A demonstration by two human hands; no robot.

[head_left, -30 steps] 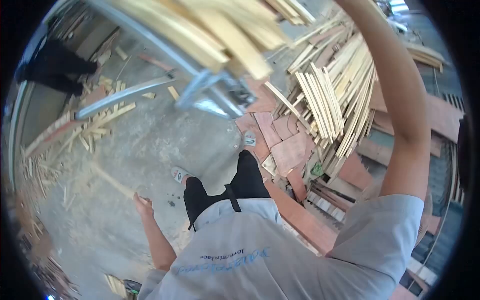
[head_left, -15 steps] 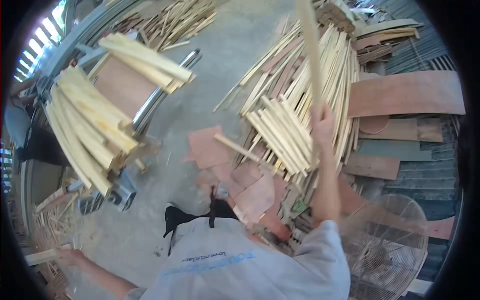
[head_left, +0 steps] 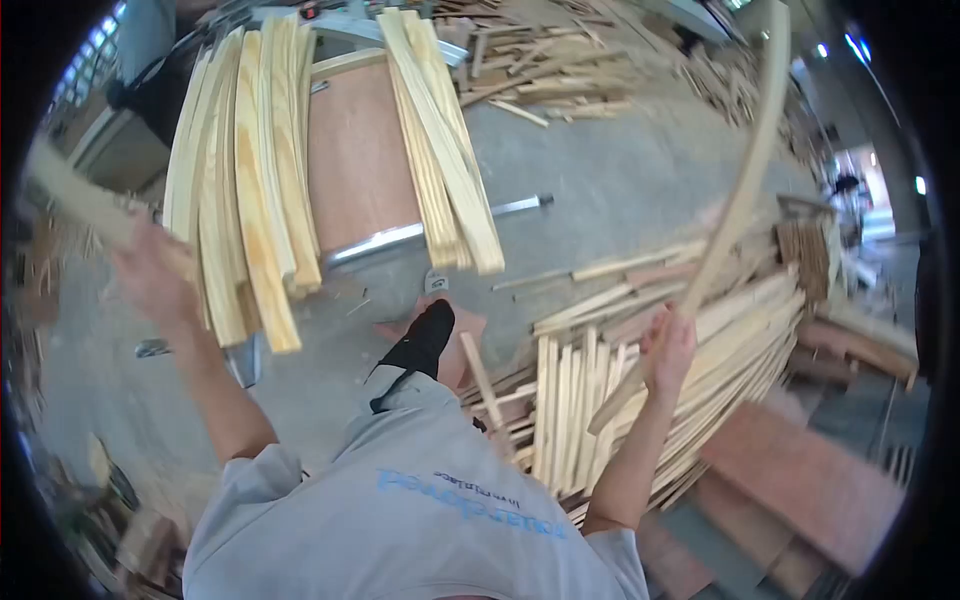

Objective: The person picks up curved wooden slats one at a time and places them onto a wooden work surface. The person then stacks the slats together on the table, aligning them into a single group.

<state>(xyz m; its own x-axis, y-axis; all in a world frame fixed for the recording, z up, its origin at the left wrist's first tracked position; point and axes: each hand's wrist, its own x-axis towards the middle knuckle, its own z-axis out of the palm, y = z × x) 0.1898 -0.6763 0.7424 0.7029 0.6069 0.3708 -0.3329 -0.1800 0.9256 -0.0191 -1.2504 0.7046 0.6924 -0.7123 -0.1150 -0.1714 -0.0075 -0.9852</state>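
My right hand (head_left: 668, 350) is closed around a long, thin wooden strip (head_left: 745, 190), which slants up toward the top right above a heap of strips. My left hand (head_left: 160, 280), raised and blurred, grips another wooden strip (head_left: 85, 200) that reaches up to the left edge of the view. Just right of this hand, a stack of pale wooden boards (head_left: 260, 180) lies on a stand with a reddish-brown panel (head_left: 358, 160). On the panel's other side rests a second, smaller stack of boards (head_left: 440, 150).
A metal bar (head_left: 385, 243) sticks out from the stand at knee side. Floor piles of strips (head_left: 740, 340) and a shorter bundle (head_left: 570, 400) lie to my right. Plywood sheets (head_left: 800, 480) are at lower right. Scrap wood (head_left: 560, 75) is heaped at the back.
My view has swung to the right, and one leg now shows stepping forward. My left hand has risen with its strip from low left to beside the board stack. My right hand still holds its strip.
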